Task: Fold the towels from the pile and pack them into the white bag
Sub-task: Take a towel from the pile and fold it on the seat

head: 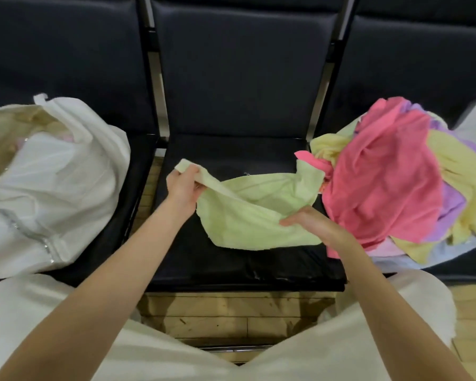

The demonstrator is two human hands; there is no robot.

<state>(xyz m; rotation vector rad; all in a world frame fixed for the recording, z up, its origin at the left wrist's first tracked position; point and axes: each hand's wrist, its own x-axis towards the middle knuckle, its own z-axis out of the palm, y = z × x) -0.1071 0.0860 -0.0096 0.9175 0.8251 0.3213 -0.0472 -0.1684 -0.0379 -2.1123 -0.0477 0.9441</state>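
Note:
A pale green towel (248, 207) hangs crumpled over the middle black seat (231, 149). My left hand (183, 188) grips its far left corner, lifted off the seat. My right hand (311, 222) pinches the towel's near right edge. The towel's right corner touches the pile of towels (390, 182) on the right seat: pink on top, with yellow and purple ones around it. The white bag (55, 182) lies open on the left seat, with pale cloth showing inside its mouth.
Three black padded seats with metal frames stand in a row. A zip runs along the bag's near side (30, 229). Wooden floor (226, 317) shows below the seat front. My white-clothed knees fill the bottom of the view.

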